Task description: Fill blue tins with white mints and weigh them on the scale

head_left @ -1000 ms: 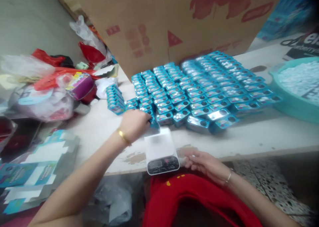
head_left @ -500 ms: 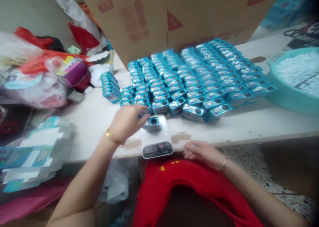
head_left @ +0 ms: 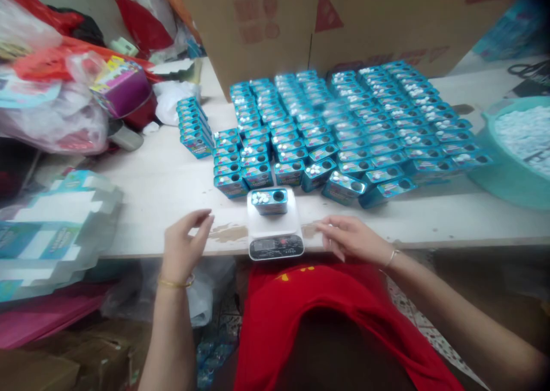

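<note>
A small blue tin (head_left: 270, 203) with white tablets on its lid and a dark round hole stands on a white digital scale (head_left: 275, 224). Left of the scale, my left hand (head_left: 187, 242) hovers over the table's front edge, thumb and fingers apart, holding nothing. My right hand (head_left: 354, 239) is to the right of the scale, its fingers curled and close together. A tiny pale spot shows at those fingertips, too small to name. Behind the scale, rows of similar blue tins (head_left: 287, 173) stand close together, many with white tablets on top.
A separate row of blue tins (head_left: 193, 133) stands at the left. Flattened cartons (head_left: 64, 230) and plastic bags (head_left: 55, 122) lie further left. A large cardboard box (head_left: 365, 24) rises behind the tins. At the right is a turquoise basin (head_left: 494, 173) of white tablets.
My left hand has let go of the tin on the scale and drawn back to the left. My right hand has risen slightly and turned. The view has shifted a little.
</note>
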`<state>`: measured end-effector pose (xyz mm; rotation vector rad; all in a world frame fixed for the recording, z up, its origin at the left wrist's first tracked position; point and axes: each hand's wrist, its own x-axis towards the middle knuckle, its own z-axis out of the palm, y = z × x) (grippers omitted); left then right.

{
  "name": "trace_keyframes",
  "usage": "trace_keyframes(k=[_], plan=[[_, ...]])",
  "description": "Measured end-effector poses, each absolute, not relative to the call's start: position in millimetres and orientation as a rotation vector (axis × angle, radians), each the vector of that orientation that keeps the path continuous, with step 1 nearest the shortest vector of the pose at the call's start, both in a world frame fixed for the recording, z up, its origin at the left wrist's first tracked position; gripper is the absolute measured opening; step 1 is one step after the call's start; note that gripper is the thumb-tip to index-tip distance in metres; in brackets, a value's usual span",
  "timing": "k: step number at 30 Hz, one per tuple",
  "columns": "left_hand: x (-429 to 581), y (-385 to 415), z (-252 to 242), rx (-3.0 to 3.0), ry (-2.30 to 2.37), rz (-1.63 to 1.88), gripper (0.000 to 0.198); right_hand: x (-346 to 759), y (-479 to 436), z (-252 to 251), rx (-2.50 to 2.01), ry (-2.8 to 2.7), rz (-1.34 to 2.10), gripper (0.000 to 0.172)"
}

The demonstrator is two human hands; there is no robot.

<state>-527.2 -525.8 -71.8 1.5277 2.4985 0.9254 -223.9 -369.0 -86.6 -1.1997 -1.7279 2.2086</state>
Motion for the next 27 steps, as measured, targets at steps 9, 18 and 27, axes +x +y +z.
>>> trace_keyframes(k=[9, 18, 27], plan=[[-503.2, -500.6, -72.8, 1.838, 2.22, 1.14, 0.021, -254.4, -357.0, -65.8, -1.048, -1.708, 2.09, 0.037], [-492.2, -478.1, -78.3, 2.057, 2.097, 1.182, 0.023, -305.8, -337.0, -47.0, -0.859, -2.191, 1.572, 0.021], [-490.3, -462.3, -84.6, 2.175, 2.103, 0.946, 0.029, -325.2, -332.4, -50.7, -0.789, -2.436, 1.381, 0.013]])
